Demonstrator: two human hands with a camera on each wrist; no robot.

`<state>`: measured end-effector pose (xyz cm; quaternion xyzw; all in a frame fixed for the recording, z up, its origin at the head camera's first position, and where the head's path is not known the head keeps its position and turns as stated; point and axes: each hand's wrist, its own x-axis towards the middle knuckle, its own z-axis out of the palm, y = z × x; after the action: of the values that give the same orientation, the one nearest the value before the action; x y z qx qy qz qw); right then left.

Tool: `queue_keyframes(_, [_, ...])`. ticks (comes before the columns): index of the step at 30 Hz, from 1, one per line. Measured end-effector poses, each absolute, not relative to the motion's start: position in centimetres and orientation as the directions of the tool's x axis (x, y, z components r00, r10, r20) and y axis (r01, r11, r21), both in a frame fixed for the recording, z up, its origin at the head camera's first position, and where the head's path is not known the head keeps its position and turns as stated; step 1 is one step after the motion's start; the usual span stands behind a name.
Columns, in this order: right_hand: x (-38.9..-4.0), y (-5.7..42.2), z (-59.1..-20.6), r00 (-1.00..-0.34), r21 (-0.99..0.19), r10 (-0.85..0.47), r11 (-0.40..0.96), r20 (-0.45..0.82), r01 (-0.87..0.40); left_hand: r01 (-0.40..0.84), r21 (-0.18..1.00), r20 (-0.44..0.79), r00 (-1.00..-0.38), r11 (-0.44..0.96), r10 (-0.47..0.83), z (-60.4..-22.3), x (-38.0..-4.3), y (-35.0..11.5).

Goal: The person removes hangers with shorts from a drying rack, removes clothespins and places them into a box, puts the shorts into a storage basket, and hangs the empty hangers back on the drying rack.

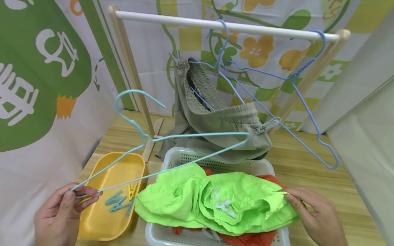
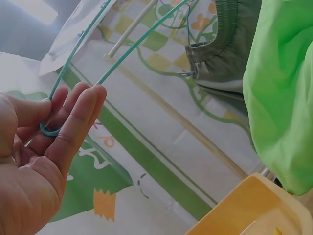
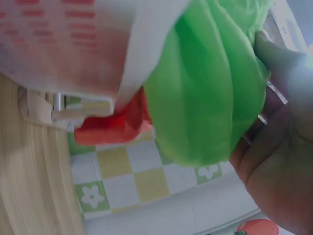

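My left hand [image 1: 63, 212] pinches one end of a light teal clothes hanger [image 1: 197, 134], thumb against the wire. Its hook points up and its other end reaches over the basket. My right hand [image 1: 317, 213] pinches the waistband side of bright green shorts [image 1: 172, 201] with a white drawstring. They lie bunched on top of a white basket [image 1: 175, 153]. In the right wrist view the green cloth [image 3: 205, 98] hangs beside the palm, partly hiding the fingertips. In the left wrist view the teal wire [image 2: 132, 46] runs up from between thumb and fingers.
Grey-green shorts [image 1: 221, 123] hang by clips from a blue hanger on a white rail [image 1: 184, 21]. An unloaded blue hanger [image 1: 295, 77] hangs at right. Left of the basket, a yellow tray [image 1: 92, 222] holds several clothespins [image 1: 118, 203]. Red cloth [image 1: 255, 239] lies under the green shorts.
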<state>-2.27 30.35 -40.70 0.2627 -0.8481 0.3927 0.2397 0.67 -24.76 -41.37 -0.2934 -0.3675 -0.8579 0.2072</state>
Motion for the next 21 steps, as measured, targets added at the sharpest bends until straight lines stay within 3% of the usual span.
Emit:
queue_keyframes(8, [-2.6,29.3,-40.8,-0.850,-0.601,-0.400,0.603,0.342,-0.525,0.647,0.349,0.592,-0.713,-0.678,-0.376,-40.7,0.6,-24.4])
queue_keyframes(15, [-2.7,28.5,-41.8,-0.813,-0.639,-0.547,0.555,0.200,-0.532,0.740,0.299,0.516,-0.657,-0.603,-0.550,-39.9,0.8,-24.0])
queue_keyframes(21, [-2.6,28.5,-41.8,-0.813,-0.624,-0.562,0.584,0.151,-0.519,0.833,0.387,0.496,-0.550,-0.395,-0.673,-39.0,0.3,-23.0])
